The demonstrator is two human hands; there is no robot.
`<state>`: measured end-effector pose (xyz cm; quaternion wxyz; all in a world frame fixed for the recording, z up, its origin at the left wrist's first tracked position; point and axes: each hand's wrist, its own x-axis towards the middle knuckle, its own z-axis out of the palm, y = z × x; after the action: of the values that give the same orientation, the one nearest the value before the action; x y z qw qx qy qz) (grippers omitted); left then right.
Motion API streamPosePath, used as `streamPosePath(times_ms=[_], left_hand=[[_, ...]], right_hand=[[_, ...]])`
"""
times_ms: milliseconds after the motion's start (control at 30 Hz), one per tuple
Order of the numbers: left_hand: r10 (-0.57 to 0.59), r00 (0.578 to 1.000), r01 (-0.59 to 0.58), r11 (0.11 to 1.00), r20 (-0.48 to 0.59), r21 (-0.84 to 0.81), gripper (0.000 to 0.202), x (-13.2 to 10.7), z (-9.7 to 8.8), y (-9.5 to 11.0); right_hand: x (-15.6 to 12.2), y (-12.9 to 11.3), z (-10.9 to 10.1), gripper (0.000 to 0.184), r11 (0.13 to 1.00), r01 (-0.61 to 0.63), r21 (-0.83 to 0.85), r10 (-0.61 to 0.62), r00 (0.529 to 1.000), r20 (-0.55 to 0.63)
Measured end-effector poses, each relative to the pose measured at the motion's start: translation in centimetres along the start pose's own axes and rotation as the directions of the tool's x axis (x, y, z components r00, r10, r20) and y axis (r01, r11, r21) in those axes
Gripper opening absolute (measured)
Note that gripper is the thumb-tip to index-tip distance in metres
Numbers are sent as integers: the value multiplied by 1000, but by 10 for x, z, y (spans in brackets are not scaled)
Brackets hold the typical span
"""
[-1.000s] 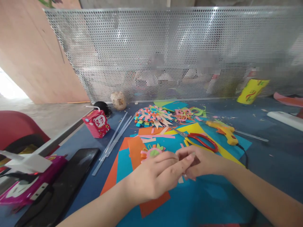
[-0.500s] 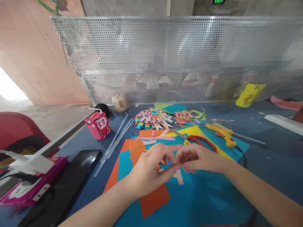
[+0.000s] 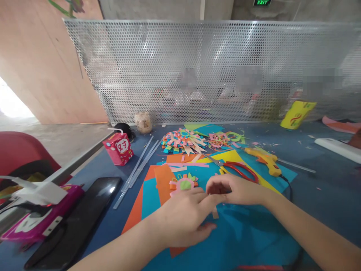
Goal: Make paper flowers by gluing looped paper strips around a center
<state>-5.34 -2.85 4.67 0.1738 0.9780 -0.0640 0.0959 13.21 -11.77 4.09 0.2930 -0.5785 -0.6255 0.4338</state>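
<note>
**Hands meet over the blue sheet**

I see a pale strip (image 3: 215,212) on the blue sheet (image 3: 248,241), by both hands. Right hand (image 3: 239,190) curled narrow, left hand (image 3: 184,218) flat, loosely spread. Scissors (image 3: 239,170) just beyond; open blue toward the near edge.

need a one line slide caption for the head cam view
Two bare hands, left hand and right hand, meet over coloured paper sheets beside a small paper flower, red-handled scissors and glue gun.

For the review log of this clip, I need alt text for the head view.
The left hand and right hand meet fingertip to fingertip over overlapping blue and orange paper sheets, beside a small pink paper flower with a green centre. Behind lie red-handled scissors, a yellow glue gun and a red drink carton.
</note>
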Motion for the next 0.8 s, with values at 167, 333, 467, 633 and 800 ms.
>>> streamPosePath(times_ms=[167, 333, 467, 633, 800], left_hand=[[-184, 983, 182, 961, -11, 209, 69, -2, 3, 5], [-184, 983, 165, 928, 23, 333, 71, -4, 9, 13], [-121, 986, 153, 926, -112, 346, 77, -9, 19, 18], [-170, 975, 201, 949, -140, 241, 86, -12, 26, 17], [-203, 969, 226, 958, -139, 178, 97, -12, 24, 19]], right_hand=[[0, -6, 12, 19, 945, -23, -326, -5, 997, -82], [4, -4, 14, 21, 916, -36, -399, 3, 997, -83], [7, -2, 14, 11, 919, -73, -387, 27, 992, -124], [14, -3, 17, 12, 901, -93, -424, 23, 986, -167], [17, -6, 18, 15, 889, -113, -444, 38, 984, -176]])
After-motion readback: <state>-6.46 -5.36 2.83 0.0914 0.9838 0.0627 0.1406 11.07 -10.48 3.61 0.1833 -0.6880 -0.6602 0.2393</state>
